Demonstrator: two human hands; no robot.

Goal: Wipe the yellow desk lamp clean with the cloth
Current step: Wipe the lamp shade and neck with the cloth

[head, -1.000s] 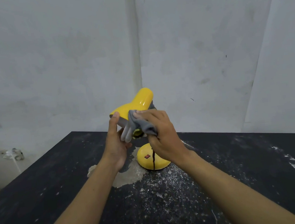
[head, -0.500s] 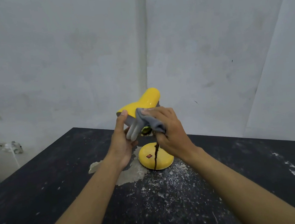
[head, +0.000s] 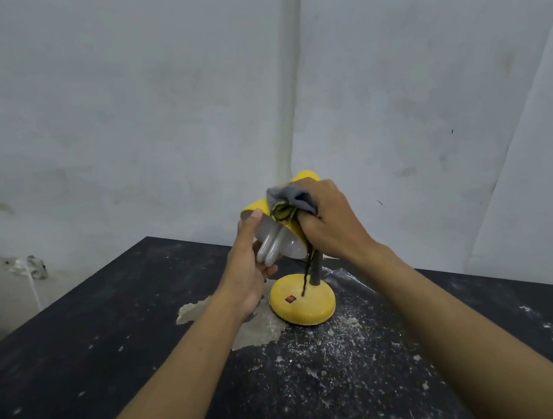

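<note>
Toward the far side of the table: lamp, base down beside a pale patch, shade tipped enough to show the bulb. Left hand steadying the shade, thumb up on the rim, fingers curled beneath. Right hand clenched round the cloth, pressing it on the shade's upper side.

Mid-wipe on the shade, by the look of it; neck and base probably not yet done. Next: brace firmly with the left, sweep the cloth round the shade, mind the bulb, then work down the neck to the base.

Hidden behind the right hand: most of the shade's top and the neck joint. Hard to tell whether the left fingertips touch the bulb. Dark strand hanging before the neck, cord or loose thread, unclear.
</note>
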